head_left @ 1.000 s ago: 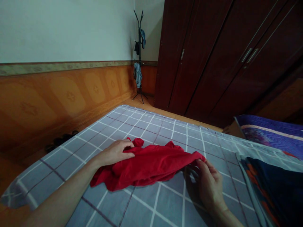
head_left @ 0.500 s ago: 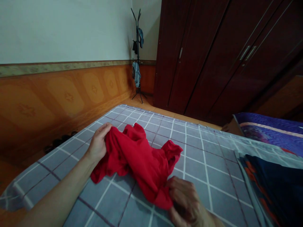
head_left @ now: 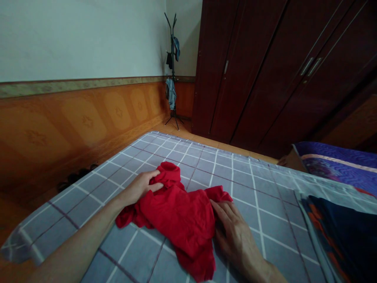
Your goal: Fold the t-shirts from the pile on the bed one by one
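A crumpled red shirt [head_left: 182, 212] lies on the checked grey bed sheet [head_left: 141, 251], with one sleeve-like end pointing away and another to the right. At its upper left, my left hand [head_left: 141, 186] touches the cloth, thumb and forefinger apart. My right hand [head_left: 235, 232] rests on the shirt's right edge, fingers stretched out over the fabric, its thumb side low beside the cloth. A loose part of the shirt hangs toward me between the hands.
Folded dark blue and orange clothes [head_left: 338, 232] lie at the bed's right. Beyond stand a dark wardrobe [head_left: 250, 70], a coat rack [head_left: 172, 70] with garments, and a purple quilted surface [head_left: 338, 159]. Dark shoes [head_left: 76, 175] sit on the floor at left.
My right hand has released the shirt's near corner and moved up to its right edge. My left hand has shifted right, its fingers now apart. The shirt lies flatter.
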`<move>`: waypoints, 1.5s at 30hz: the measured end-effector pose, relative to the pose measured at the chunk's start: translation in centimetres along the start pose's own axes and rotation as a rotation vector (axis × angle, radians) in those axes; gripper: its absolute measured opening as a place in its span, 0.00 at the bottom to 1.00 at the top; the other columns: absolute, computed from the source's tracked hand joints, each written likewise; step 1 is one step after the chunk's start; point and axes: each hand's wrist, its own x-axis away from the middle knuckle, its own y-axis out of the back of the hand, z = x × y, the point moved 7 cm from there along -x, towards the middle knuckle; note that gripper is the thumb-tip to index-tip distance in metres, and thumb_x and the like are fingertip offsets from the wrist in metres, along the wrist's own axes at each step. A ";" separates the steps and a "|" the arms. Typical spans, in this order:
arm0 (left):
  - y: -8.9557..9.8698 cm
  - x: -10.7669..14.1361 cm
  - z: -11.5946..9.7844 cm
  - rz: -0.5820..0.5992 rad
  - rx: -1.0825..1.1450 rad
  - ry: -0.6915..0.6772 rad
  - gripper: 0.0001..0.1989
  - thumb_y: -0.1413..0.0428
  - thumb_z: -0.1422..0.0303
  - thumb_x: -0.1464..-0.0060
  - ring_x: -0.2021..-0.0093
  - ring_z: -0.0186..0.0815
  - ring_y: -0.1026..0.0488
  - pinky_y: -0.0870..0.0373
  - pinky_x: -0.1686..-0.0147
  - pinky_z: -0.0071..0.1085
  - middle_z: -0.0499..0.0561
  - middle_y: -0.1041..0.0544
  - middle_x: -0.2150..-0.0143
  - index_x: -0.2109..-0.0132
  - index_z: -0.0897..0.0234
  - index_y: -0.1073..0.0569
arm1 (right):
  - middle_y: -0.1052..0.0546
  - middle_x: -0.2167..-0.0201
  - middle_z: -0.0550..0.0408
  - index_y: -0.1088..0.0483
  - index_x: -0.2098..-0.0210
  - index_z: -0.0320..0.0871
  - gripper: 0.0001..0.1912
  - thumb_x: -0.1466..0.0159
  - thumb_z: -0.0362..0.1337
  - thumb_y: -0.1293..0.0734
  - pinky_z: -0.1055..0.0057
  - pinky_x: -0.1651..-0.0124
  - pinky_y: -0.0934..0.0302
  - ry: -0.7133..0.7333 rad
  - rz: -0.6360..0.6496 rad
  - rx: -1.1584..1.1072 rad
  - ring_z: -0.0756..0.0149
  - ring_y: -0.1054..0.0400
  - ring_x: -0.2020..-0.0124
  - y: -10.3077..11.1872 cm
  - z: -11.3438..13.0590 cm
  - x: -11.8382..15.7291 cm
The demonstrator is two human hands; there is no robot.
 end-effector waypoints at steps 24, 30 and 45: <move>-6.2 1.5 -1.1 0.426 -0.578 -0.330 0.25 0.36 0.55 0.57 0.52 0.42 0.31 0.38 0.48 0.38 0.52 0.26 0.53 0.52 0.60 0.26 | 0.23 0.72 0.52 0.25 0.65 0.41 0.18 0.49 0.47 0.29 0.71 0.72 0.34 -0.912 -0.446 -0.762 0.63 0.29 0.73 1.4 -7.5 2.4; -5.8 2.3 -1.5 0.580 -0.591 -0.234 0.26 0.35 0.60 0.59 0.50 0.41 0.33 0.39 0.47 0.36 0.50 0.29 0.51 0.51 0.58 0.28 | 0.23 0.72 0.55 0.27 0.62 0.42 0.21 0.51 0.48 0.28 0.73 0.74 0.36 -1.032 -0.638 -0.793 0.66 0.30 0.74 2.8 -8.2 3.1; 2.2 1.8 -3.0 -0.217 -0.051 -0.146 0.05 0.51 0.73 0.51 0.70 0.34 0.31 0.34 0.70 0.27 0.48 0.28 0.71 0.69 0.62 0.30 | 0.27 0.51 0.47 0.31 0.49 0.45 0.24 0.47 0.34 0.36 0.54 0.48 0.37 -0.365 -0.148 -0.223 0.54 0.34 0.50 1.3 -6.1 0.0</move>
